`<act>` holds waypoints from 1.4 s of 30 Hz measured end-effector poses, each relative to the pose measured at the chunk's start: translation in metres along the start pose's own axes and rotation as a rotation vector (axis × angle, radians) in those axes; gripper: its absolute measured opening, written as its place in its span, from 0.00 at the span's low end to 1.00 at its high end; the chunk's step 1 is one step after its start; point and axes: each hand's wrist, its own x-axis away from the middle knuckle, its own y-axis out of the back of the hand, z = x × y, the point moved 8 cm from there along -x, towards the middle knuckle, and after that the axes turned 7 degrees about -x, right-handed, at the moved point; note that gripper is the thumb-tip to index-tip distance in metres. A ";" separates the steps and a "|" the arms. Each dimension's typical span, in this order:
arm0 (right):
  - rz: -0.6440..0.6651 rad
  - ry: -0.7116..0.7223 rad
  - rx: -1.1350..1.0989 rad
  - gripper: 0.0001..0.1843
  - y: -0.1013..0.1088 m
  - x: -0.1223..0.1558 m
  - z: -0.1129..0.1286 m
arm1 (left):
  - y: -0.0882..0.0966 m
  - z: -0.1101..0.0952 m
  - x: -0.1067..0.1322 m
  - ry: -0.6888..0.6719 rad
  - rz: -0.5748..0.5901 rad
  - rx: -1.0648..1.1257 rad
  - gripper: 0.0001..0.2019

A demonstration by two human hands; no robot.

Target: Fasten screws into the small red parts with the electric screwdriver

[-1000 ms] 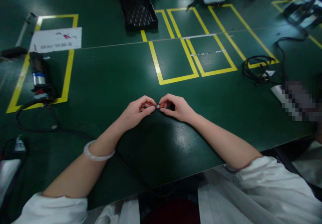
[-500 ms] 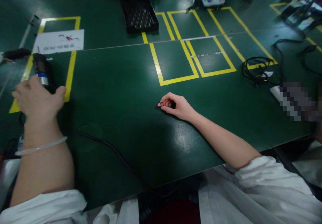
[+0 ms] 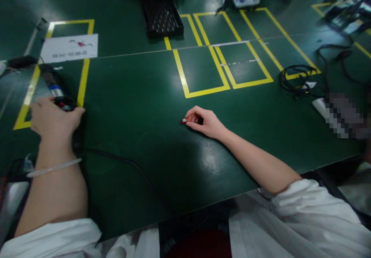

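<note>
- Small part (image 3: 184,120), red, orange and silver: sitting at the fingertips of the right hand (image 3: 204,123), around the middle of the table (image 3: 130,95); can't tell if it's touching the surface.
- Right-hand fingers are pinching its orange end; the other end is sticking out free, toward the left.
- Handling, guessing: looking light, stiff, easy to drop, maybe fragile. A gentle pinch on its sides should do.
- Black tool (image 3: 54,81), blue and silver band: lying at far left, partly over yellow tape (image 3: 82,82). Probably heavier, hard, maybe slick on the metal; the thick body is looking like the best hold.
- Left hand (image 3: 55,121) is lying over its near end, thumb apart from the fingers; can't tell if they're gripping or only touching.
- Black cord (image 3: 124,160) is trailing across the table toward the near edge (image 3: 220,203); could be snagging.
- Green tabletop is stretching between both hands, giving sideways room; the near edge is running slantwise, well apart from the small part.
- Beyond: paper sign (image 3: 69,48) lying past the tool, black tray (image 3: 165,32) standing across the table, cable coil (image 3: 290,78) sitting at right.
</note>
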 end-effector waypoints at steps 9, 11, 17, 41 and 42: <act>-0.016 -0.008 0.004 0.07 0.001 0.000 0.001 | 0.033 -0.099 0.054 -0.109 0.069 0.049 0.42; -0.018 -0.006 0.005 0.07 0.001 0.000 0.001 | 0.039 -0.124 0.071 -0.218 0.045 0.037 0.40; -0.040 0.029 0.033 0.07 0.004 0.000 0.001 | 0.055 -0.195 0.133 -0.532 -0.023 0.079 0.36; -0.080 0.081 0.251 0.05 0.003 -0.001 0.002 | 0.066 -0.251 0.206 -0.848 -0.053 0.199 0.34; -0.077 0.079 0.253 0.05 0.002 -0.002 0.002 | 0.065 -0.251 0.206 -0.847 -0.055 0.199 0.35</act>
